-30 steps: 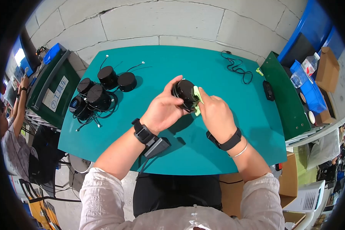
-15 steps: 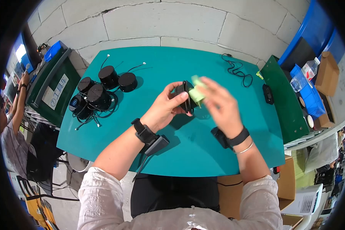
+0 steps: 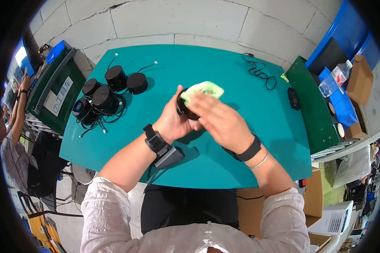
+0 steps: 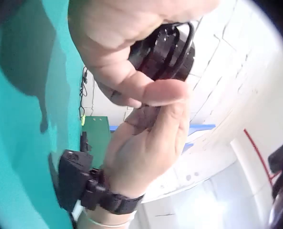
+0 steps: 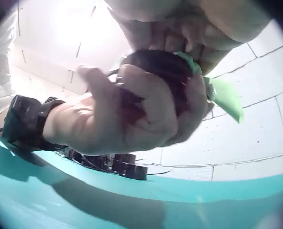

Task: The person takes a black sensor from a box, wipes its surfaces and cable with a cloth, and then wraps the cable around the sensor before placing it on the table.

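My left hand (image 3: pixel 173 120) grips a black cylindrical device (image 3: pixel 182 107), with its thumb and fingers around the sides. Loops of black cable (image 4: pixel 183 52) lie against the device in the left wrist view. My right hand (image 3: pixel 223 124) holds a light green cloth (image 3: pixel 209 88) over the device's top, its fingers laid across the cloth. One end of the cloth sticks out beyond the fingers in the right wrist view. Both hands are above the green table (image 3: pixel 156 173), and the cloth and right fingers hide much of the device.
Several similar black cylinders (image 3: pixel 105 100) with cables stand at the table's left. A black cable (image 3: pixel 261 72) lies at the back right, near a green scrap (image 3: pixel 284 77). A green panel (image 3: pixel 310 109) with a black object (image 3: pixel 292 98) beside it borders the right side.
The right hand lifted the cloth off the device's side, then brought it left onto the top. The left hand turned the device and moved slightly left.
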